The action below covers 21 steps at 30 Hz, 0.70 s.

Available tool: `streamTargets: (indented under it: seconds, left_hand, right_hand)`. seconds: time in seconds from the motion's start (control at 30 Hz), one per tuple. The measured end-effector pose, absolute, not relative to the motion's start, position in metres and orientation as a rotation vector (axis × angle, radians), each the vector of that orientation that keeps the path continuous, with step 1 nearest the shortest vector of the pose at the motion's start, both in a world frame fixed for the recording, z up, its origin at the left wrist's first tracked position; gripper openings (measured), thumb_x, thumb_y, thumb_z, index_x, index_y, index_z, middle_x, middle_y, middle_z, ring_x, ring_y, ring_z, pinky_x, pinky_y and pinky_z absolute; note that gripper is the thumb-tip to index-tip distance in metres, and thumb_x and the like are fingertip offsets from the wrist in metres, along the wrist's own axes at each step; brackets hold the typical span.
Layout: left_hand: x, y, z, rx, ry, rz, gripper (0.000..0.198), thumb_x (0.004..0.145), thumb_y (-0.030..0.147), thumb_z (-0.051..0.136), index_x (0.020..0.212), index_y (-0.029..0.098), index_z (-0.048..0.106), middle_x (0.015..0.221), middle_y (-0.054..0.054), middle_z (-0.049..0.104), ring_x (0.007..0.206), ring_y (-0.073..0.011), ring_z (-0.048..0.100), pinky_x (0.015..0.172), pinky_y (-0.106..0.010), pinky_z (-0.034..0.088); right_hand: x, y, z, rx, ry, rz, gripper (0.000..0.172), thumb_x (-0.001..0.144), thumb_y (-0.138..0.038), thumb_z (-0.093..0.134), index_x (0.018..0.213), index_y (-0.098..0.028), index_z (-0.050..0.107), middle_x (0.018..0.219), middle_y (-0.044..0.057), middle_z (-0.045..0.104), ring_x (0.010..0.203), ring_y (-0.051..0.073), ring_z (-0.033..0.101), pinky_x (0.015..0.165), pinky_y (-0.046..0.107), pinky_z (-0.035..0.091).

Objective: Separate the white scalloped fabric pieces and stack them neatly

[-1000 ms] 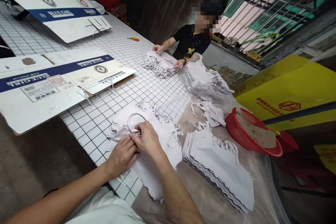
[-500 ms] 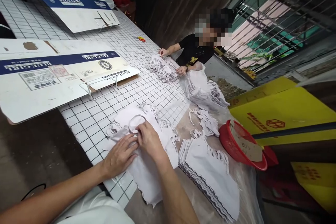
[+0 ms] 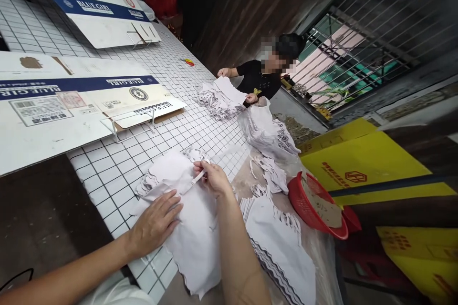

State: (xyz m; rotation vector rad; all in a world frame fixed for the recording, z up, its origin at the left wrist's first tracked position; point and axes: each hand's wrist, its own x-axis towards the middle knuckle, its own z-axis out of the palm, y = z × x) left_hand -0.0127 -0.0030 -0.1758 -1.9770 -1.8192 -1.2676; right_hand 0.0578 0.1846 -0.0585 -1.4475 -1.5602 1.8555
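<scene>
White cloth pieces with wavy edges lie in front of me, with thin looped straps bunched at their far edge. My left hand rests flat on the top piece, fingers stretched out. Just to its right and farther off, my right hand pinches a narrow white strap, which runs taut down toward the left fingertips. To the right of my forearm lies a neat stack of the same white pieces, straps pointing away.
Across the grid-patterned table, a person handles another white pile. A bagged stack and a red basket stand at right. Cardboard sheets on wire stands occupy the left, yellow boxes the far right.
My right hand has moved away from my left, drawing the looped strap out straight. The left hand has flattened on the cloth. Across the table, the person has lifted a white piece.
</scene>
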Motion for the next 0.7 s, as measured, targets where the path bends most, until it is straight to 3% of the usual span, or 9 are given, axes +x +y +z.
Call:
streamTargets:
  seconds: [0.17,0.27,0.4,0.57,0.7]
  left_hand:
    - [-0.013,-0.002,-0.176,-1.975,-1.792,-1.260,0.030,0.089,0.012,0.055,0.119,0.014,0.061,0.120,-0.014,0.066,0.130,-0.0298,0.052,0.103,-0.044,0.050]
    - [-0.013,-0.002,-0.174,-1.975,-1.796,-1.233,0.029,0.089,0.012,0.055,0.118,0.013,0.061,0.120,-0.014,0.066,0.129,-0.0295,0.052,0.102,-0.043,0.051]
    - [-0.014,-0.002,-0.171,-1.965,-1.809,-1.235,0.029,0.090,0.012,0.054,0.118,0.013,0.061,0.119,-0.014,0.066,0.129,-0.0291,0.052,0.101,-0.043,0.051]
    - [-0.014,-0.002,-0.169,-1.976,-1.812,-1.229,0.028,0.090,0.013,0.054,0.118,0.015,0.061,0.119,-0.013,0.067,0.128,-0.0289,0.053,0.102,-0.043,0.050]
    - [-0.014,-0.002,-0.172,-1.974,-1.819,-1.229,0.029,0.090,0.014,0.054,0.118,0.016,0.061,0.119,-0.012,0.067,0.128,-0.0286,0.054,0.102,-0.043,0.050]
  right_hand:
    - [0.057,0.207,-0.039,-1.434,-1.440,2.098,0.026,0.089,-0.037,0.061,0.080,-0.015,0.072,0.078,0.005,0.072,0.063,0.009,0.063,0.054,0.018,0.043]
    - [0.059,0.203,-0.043,-1.418,-1.485,2.072,0.013,0.078,-0.027,0.074,0.077,-0.014,0.070,0.073,0.003,0.071,0.061,0.008,0.061,0.057,0.017,0.044]
    - [0.071,0.192,-0.055,-1.417,-1.611,1.947,0.021,0.063,-0.019,0.080,0.076,-0.015,0.065,0.067,0.000,0.071,0.056,0.008,0.058,0.057,0.019,0.043]
    - [0.089,0.195,-0.058,-1.517,-1.769,1.680,0.015,0.073,-0.027,0.070,0.068,-0.017,0.059,0.064,0.001,0.070,0.052,0.010,0.058,0.051,0.021,0.039]
    - [0.095,0.202,-0.050,-1.623,-1.878,1.445,0.009,0.076,-0.018,0.062,0.070,-0.020,0.056,0.061,-0.001,0.069,0.050,0.011,0.059,0.051,0.021,0.041]
